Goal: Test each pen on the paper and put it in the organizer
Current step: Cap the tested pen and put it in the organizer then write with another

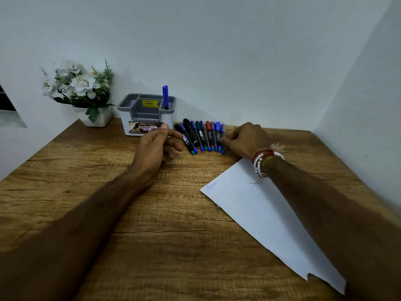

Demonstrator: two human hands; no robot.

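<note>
**Hands at the pen row, one pen in the organizer**

The paper (260,213) lies flat on the desk (152,235), nearest the camera, under the right forearm. A small blue scribble sits near its left corner, and its near edge is torn.

The left hand (154,146) hovers palm inward, its fingers (175,134) loosely curled and spread, gripping nothing. The index tip points toward the left end of the pens (201,135).

The right hand (245,137) rests knuckles up, wrist ringed with beaded bracelets (263,159). Its fingertips touch the rightmost pen of the row. Whether they have closed on that pen cannot be told.

The pens lie side by side between the two hands, caps pointing away, mostly blue, with green, black and red among them.

Beyond the left fingers stands the organizer (143,114), grey with a white base. One blue pen (165,96) stands upright in its right compartment. Left of the organizer, against the wall, is a flower pot (95,118).
</note>
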